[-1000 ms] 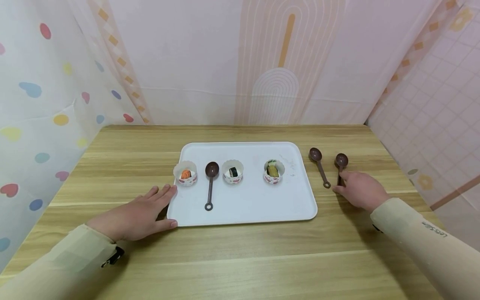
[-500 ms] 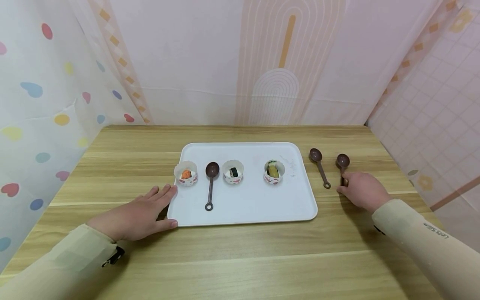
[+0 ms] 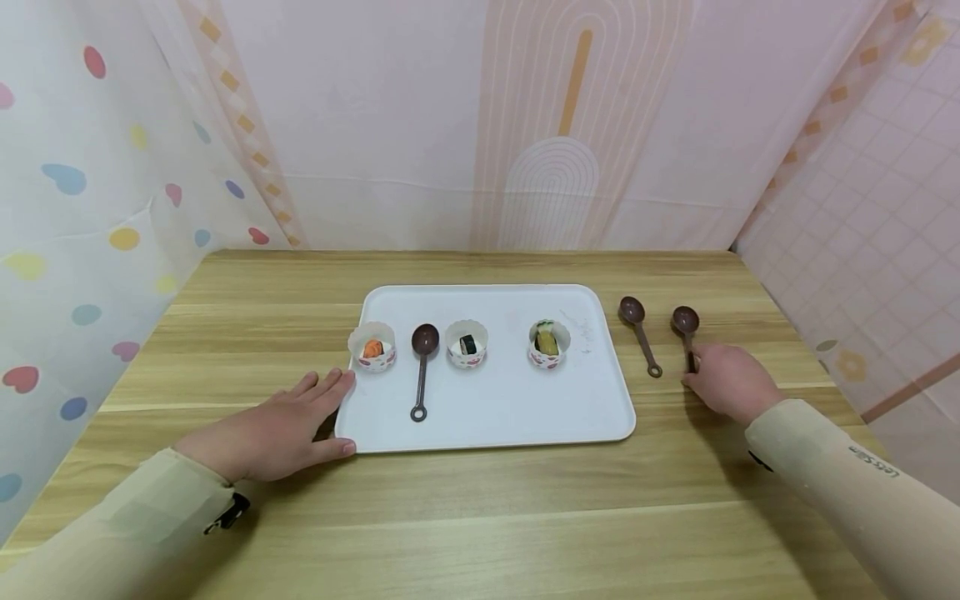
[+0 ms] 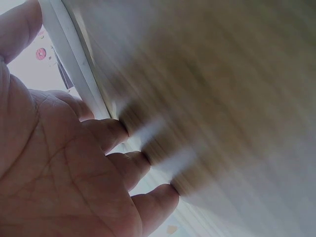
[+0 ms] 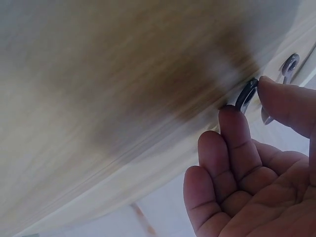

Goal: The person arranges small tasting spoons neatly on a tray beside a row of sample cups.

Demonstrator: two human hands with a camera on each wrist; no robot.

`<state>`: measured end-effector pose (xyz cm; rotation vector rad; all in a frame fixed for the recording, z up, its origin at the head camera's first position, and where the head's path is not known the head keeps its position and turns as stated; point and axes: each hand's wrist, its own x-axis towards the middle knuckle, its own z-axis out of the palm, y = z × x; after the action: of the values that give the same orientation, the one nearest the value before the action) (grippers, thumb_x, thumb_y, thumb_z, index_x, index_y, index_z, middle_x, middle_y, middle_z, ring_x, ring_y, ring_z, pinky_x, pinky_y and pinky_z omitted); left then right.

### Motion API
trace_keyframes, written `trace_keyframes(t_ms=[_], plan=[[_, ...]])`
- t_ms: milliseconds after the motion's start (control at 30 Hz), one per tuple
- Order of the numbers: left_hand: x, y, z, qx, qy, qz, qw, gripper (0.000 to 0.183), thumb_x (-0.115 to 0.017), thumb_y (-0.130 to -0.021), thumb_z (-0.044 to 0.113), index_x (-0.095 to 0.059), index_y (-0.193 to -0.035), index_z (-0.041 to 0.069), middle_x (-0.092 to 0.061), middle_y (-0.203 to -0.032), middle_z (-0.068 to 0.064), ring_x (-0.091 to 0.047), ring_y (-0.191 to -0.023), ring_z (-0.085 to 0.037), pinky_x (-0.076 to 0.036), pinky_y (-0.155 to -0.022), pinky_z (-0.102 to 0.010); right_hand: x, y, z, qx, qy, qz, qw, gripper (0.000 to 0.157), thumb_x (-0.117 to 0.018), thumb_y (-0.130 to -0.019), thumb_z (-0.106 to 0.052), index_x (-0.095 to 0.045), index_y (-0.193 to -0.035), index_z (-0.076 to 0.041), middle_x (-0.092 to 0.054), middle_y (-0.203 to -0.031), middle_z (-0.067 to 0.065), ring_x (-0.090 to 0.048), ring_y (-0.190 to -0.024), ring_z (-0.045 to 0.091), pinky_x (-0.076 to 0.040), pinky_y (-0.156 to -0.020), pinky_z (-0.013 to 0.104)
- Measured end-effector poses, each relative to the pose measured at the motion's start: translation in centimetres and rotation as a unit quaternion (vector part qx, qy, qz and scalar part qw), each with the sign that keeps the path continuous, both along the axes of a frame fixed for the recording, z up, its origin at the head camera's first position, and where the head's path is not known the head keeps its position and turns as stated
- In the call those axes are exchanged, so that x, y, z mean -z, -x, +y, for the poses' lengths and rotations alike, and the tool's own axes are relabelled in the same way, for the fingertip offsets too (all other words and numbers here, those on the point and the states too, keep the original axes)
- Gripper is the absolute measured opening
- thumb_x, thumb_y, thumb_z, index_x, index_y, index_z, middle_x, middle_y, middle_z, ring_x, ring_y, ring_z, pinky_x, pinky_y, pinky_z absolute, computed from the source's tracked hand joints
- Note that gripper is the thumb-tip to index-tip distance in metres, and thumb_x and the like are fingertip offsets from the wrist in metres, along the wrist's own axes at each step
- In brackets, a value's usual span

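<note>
My right hand (image 3: 731,383) pinches the handle end of a brown measuring spoon (image 3: 686,320) lying at the right of the table, bowl pointing away. In the right wrist view, thumb and a fingertip close on its dark handle ring (image 5: 247,95). My left hand (image 3: 276,429) rests spread at the left edge of a white tray (image 3: 525,412), thumb at the near corner; in the left wrist view its fingertips (image 4: 163,192) touch the wooden table. A second brown measuring spoon (image 3: 632,310) lies between the tray and the right hand. A third measuring spoon (image 3: 424,340) lies on the tray.
Three patterned paper cups stand along the tray: one cup (image 3: 372,364) with an orange-topped sushi piece, one cup (image 3: 467,360) with a dark-wrapped roll, and one cup (image 3: 544,359) with a yellow-and-green piece. Patterned curtains (image 3: 375,125) enclose the wooden table (image 3: 480,517) behind and at both sides.
My right hand has moved slightly right, shifting the lower handle of the pinched measuring spoon rightward, so the spoon now slants more. My left hand and the tray stay in place.
</note>
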<state>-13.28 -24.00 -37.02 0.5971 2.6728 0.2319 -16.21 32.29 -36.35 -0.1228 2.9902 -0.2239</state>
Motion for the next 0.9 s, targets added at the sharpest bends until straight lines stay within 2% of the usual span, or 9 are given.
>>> trace_keyframes(t_ms=[467, 900], plan=[[0.01, -0.07, 0.04, 0.000, -0.002, 0.004, 1.0000, 0.107, -0.055, -0.098, 0.073, -0.018, -0.168, 0.001, -0.021, -0.172, -0.029, -0.020, -0.154, -0.061, -0.027, -0.118, -0.078, -0.24, 0.02, 0.24, 0.016, -0.001, -0.011, 1.000, 0.023, -0.074, -0.095, -0.019, -0.061, -0.089, -0.001, -0.057, -0.070, 0.007, -0.053, -0.066, 0.024, -0.046, -0.062, 0.038], [0.04, -0.02, -0.01, 0.000, 0.000, 0.004, 1.0000, 0.108, -0.055, -0.097, 0.073, -0.017, -0.168, 0.001, -0.021, -0.172, -0.029, -0.019, -0.154, -0.061, -0.027, -0.118, -0.078, -0.47, 0.28, 0.50, 0.025, 0.015, -0.033, 0.999, 0.022, -0.069, -0.098, -0.019, -0.069, -0.084, -0.003, -0.060, -0.071, 0.007, -0.053, -0.067, 0.023, -0.042, -0.062, 0.032]])
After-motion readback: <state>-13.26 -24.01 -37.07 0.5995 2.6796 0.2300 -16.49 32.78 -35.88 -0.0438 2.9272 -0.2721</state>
